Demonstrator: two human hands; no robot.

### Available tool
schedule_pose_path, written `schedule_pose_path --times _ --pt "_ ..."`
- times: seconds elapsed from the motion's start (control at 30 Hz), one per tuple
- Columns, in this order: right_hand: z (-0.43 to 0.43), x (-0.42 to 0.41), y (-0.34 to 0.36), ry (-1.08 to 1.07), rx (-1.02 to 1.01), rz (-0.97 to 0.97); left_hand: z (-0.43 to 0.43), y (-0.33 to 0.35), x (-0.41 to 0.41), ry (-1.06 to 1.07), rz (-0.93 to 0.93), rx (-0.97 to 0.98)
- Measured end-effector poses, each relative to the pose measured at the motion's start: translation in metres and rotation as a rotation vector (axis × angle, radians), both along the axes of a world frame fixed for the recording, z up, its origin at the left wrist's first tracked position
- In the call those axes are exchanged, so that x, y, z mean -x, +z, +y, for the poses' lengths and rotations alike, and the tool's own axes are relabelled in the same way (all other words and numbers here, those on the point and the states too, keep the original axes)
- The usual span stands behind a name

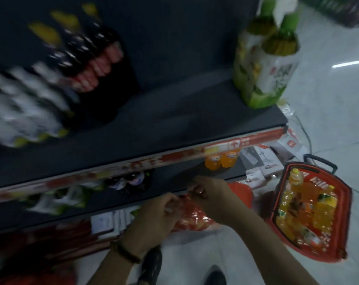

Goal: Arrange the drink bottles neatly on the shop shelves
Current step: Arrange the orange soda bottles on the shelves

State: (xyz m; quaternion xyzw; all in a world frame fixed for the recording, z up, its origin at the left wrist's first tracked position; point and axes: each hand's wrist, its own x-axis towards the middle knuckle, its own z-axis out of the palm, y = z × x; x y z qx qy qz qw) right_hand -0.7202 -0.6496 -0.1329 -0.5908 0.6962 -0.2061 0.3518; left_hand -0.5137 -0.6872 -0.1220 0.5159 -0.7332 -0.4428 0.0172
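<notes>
We find a glossy red-orange pack in crinkled plastic film [195, 221] low down in front of the bottom shelf, just above the pale, smooth tiled floor [328, 112]. The left grip [158, 214] curls its fingers onto the film at the pack's left side. The right grip [211, 195] pinches the film at its top, though blur hides the fingertips.

Just to the right a red plastic basket [348, 219] with a black handle stands on the floor, packed with clear orange drink bottles [306, 204] lying inside.

On a lower shelf we see two small orange bottles [221, 159] upright, side by side. Above them, the matte dark shelf board [174, 124] carries tall green tea bottles [265, 68] at its right end and blurred dark cola bottles with red labels [96, 64] to the left.
</notes>
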Motion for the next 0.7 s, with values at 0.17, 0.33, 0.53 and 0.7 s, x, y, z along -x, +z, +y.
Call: schedule_pose_path --times 0.17,0.33,0.53,0.7 --pt "-0.025 -0.081 0.092 0.070 0.082 -0.038 -0.032 0.095 -0.101 0.136 -0.037 0.209" --pt "-0.082 -0.178 0.152 0.154 0.121 0.030 -0.073 0.144 -0.212 0.208 -0.041 0.322" --pt "-0.191 -0.338 0.207 0.259 0.210 0.011 -0.142 0.161 -0.339 0.418 0.026 0.353" --pt "-0.295 -0.442 0.240 0.240 0.321 0.022 -0.201 0.150 -0.420 0.453 0.153 0.465"
